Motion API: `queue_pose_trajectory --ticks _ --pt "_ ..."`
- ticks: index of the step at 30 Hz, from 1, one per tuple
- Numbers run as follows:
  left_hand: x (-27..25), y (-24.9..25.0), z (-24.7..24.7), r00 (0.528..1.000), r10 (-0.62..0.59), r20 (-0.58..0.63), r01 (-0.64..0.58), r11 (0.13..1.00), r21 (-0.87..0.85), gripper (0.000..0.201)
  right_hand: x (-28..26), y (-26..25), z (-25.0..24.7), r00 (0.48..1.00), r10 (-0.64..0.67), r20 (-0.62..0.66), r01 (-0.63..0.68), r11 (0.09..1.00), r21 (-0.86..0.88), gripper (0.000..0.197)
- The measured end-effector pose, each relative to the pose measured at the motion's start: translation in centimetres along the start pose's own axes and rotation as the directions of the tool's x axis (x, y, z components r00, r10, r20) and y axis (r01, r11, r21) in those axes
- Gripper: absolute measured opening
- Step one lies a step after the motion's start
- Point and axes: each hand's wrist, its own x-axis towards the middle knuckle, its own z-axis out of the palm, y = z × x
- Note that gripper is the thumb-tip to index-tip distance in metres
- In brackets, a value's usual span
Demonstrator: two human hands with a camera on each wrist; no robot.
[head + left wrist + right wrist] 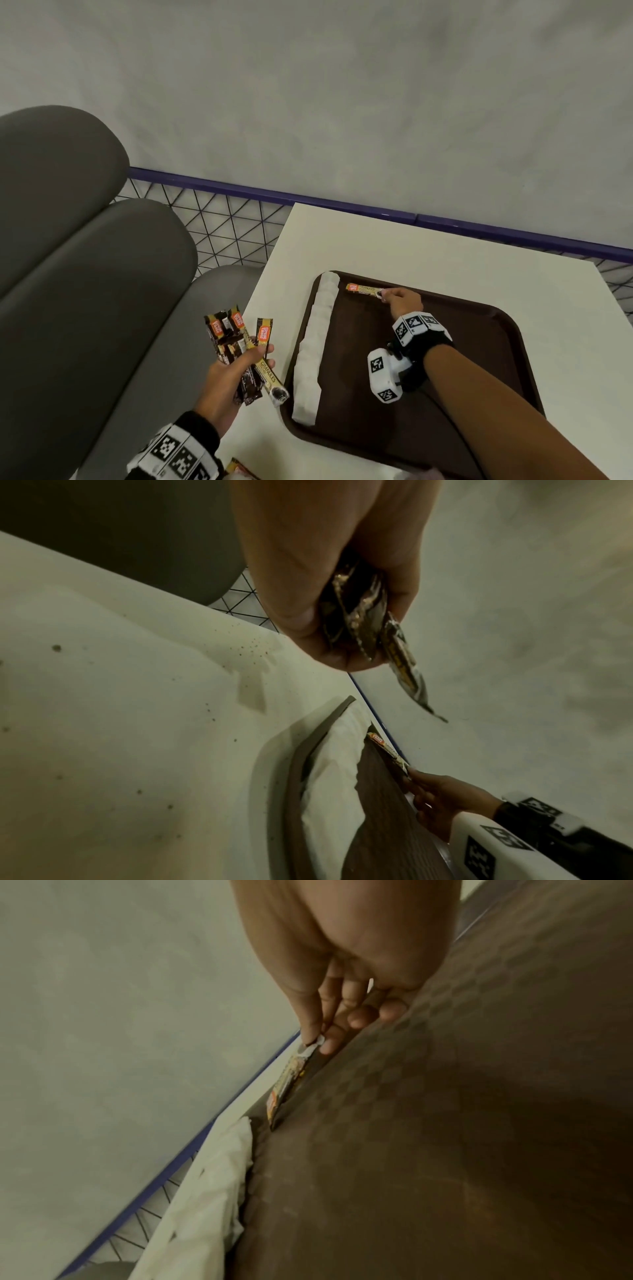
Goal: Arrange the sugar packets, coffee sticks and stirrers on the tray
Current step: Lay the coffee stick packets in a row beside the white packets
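Note:
A dark brown tray (pixel 445 394) lies on the white table (pixel 394 246). White sugar packets (pixel 317 342) run in a row along the tray's left edge. My right hand (pixel 402 301) pinches the end of one gold coffee stick (pixel 363 289) lying at the tray's far edge, beside the top of the sugar row; in the right wrist view thumb and forefinger hold the coffee stick (pixel 291 1080) by its tip. My left hand (pixel 236 370) hovers left of the tray and grips a fanned bunch of coffee sticks (pixel 245 346). No stirrers show.
A grey padded bench (pixel 85 257) stands to the left. A blue-railed wire mesh fence (pixel 222 222) runs behind the table. At the bottom edge, part of another packet (pixel 239 471) peeks in. The tray's middle and right are bare.

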Motion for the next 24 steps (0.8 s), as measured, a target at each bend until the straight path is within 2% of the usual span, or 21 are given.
queue_pose_trajectory --ticks 4,8,13,16,17,20,22,24 --pt "0.3 -0.1 -0.3 1.000 -0.013 0.006 0.013 1.000 0.011 0.023 0.8 0.5 1.1 1.000 0.015 -0.020 -0.016 0.998 -0.064 0.010" --pt "0.6 -0.1 -0.2 1.000 -0.021 0.023 0.021 1.000 0.008 0.023 2.2 1.2 2.2 0.998 0.025 -0.051 -0.031 0.993 -0.111 0.023" --pt "0.8 -0.1 0.3 0.998 -0.043 0.046 0.044 0.999 -0.021 0.026 2.4 1.1 2.3 0.997 0.013 -0.075 -0.023 0.991 -0.135 0.029" --pt "0.7 -0.1 0.5 0.997 -0.050 0.058 0.052 0.998 -0.041 0.029 1.2 0.3 1.7 0.996 0.026 -0.089 -0.037 0.992 -0.120 0.009" --pt "0.7 -0.1 0.6 0.997 -0.050 0.062 0.052 0.998 -0.042 0.029 1.2 0.2 1.6 0.995 0.019 -0.099 -0.031 0.992 -0.122 0.011" --pt "0.5 0.0 0.9 0.996 -0.051 0.073 0.055 0.997 -0.047 0.028 0.3 0.3 1.2 0.989 -0.095 -0.110 0.072 0.978 -0.195 0.029" --pt "0.2 -0.1 1.2 0.995 -0.056 0.077 0.062 0.996 -0.069 0.027 -1.0 0.3 1.3 0.977 -0.196 -0.090 0.175 0.965 -0.194 0.024" --pt "-0.1 -0.2 1.5 0.995 -0.063 0.079 0.070 0.994 -0.089 0.027 -3.0 0.4 1.6 0.951 -0.309 0.005 0.307 0.945 -0.111 0.008"
